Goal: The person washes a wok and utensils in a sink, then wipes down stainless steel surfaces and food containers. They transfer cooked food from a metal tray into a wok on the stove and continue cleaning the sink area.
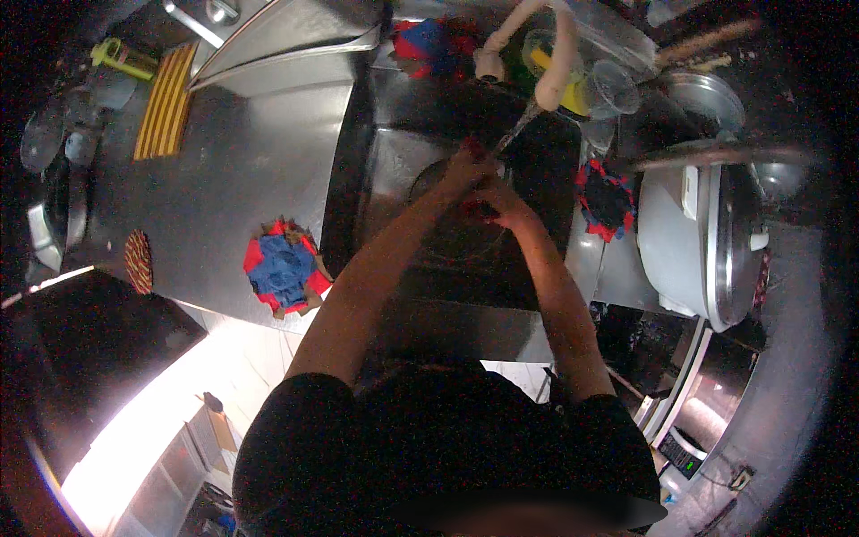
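Over the metal sink [389,161], my left hand [463,173] and my right hand [507,200] are close together, gripping a red and dark item [474,145] that looks like cloth. Fingers cover most of it, and dim light blurs its shape. From the mouth of a cream-coloured curved faucet [556,84], a stream of water [517,131] runs down onto the hands. A dark round rim [417,184] shows faintly beneath them, too dim to name. On the steel counter to the left lies a blue, red and brown ruffled cloth piece [282,266].
Similar ruffled pieces lie behind the sink [429,43] and on its right ledge [606,200]. A large white cooker [678,228] stands at right. Clear plastic containers [611,87] crowd the back right. A yellow striped mat [166,101] and patterned oval pad [139,262] lie left.
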`<action>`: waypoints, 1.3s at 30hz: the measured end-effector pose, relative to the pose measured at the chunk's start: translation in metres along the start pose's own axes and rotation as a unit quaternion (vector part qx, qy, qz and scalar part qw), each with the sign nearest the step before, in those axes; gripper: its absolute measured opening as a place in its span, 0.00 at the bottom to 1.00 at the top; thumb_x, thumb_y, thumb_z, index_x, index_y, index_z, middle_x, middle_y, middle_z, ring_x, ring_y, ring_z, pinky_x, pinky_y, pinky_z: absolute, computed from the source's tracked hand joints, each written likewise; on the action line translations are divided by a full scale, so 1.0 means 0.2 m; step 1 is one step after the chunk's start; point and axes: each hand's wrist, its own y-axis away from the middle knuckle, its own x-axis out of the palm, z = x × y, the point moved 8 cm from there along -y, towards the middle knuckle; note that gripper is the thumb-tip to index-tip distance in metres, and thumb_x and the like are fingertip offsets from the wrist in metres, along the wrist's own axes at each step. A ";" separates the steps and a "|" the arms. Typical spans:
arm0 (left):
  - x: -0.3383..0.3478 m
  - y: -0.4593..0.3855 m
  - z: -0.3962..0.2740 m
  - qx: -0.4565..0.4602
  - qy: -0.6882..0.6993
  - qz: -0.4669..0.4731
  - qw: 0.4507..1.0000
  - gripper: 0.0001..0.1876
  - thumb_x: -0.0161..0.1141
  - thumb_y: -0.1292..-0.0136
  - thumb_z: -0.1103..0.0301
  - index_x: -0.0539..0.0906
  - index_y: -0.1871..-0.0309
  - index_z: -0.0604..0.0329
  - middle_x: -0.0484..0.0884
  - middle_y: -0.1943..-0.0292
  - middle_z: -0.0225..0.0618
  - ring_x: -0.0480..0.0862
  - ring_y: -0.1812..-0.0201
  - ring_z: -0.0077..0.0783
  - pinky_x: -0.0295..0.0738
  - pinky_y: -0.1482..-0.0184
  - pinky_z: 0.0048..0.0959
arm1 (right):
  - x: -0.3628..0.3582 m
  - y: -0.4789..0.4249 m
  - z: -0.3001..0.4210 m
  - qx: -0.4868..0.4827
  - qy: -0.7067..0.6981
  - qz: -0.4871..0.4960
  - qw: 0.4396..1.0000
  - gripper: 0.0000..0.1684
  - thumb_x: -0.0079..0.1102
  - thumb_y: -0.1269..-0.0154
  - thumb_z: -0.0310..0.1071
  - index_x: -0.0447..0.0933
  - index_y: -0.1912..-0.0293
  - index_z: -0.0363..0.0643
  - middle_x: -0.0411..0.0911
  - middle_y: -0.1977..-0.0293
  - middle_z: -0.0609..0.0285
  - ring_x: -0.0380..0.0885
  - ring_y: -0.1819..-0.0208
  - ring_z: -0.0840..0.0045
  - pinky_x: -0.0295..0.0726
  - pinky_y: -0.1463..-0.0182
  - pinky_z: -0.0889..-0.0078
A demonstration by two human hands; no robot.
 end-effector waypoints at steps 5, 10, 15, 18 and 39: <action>0.01 0.12 -0.26 -0.001 0.048 -0.078 0.996 0.26 0.57 0.41 0.48 0.76 0.54 0.66 0.79 0.60 0.57 0.79 0.56 0.59 0.74 0.52 0.44 | -0.43 -0.18 -0.38 -0.146 0.076 -0.177 0.970 0.22 0.60 0.41 0.43 0.71 0.50 0.45 0.76 0.64 0.67 0.76 0.64 0.76 0.75 0.64 0.69; -0.08 0.19 -0.28 -0.247 -0.007 -0.120 0.961 0.31 0.46 0.36 0.42 0.81 0.61 0.69 0.80 0.60 0.56 0.79 0.54 0.56 0.74 0.54 0.45 | -0.11 0.01 0.05 -0.138 0.424 -0.091 0.890 0.31 0.53 0.36 0.45 0.60 0.38 0.42 0.64 0.44 0.58 0.64 0.45 0.67 0.63 0.42 0.64; -0.01 -0.04 0.11 -0.234 0.177 -0.163 0.942 0.29 0.46 0.34 0.44 0.79 0.59 0.68 0.80 0.62 0.53 0.80 0.55 0.54 0.74 0.55 0.44 | -0.12 -0.03 0.24 -0.167 0.385 -0.069 0.905 0.27 0.57 0.39 0.45 0.69 0.45 0.41 0.78 0.64 0.61 0.77 0.67 0.69 0.76 0.65 0.63; -0.10 0.14 -0.25 -0.155 0.326 -0.075 0.929 0.24 0.48 0.34 0.49 0.76 0.57 0.67 0.80 0.63 0.52 0.79 0.58 0.55 0.73 0.55 0.45 | -0.28 -0.03 0.05 -0.069 -0.002 -0.018 0.997 0.25 0.54 0.38 0.43 0.69 0.45 0.40 0.78 0.61 0.61 0.78 0.64 0.67 0.77 0.63 0.63; -0.25 0.36 -0.55 -0.033 0.063 0.217 0.974 0.24 0.66 0.47 0.49 0.81 0.60 0.63 0.83 0.70 0.39 0.83 0.66 0.36 0.76 0.62 0.36 | -0.07 0.03 -0.31 0.088 -0.003 0.049 0.995 0.28 0.61 0.43 0.41 0.66 0.44 0.46 0.72 0.51 0.62 0.74 0.52 0.71 0.76 0.53 0.69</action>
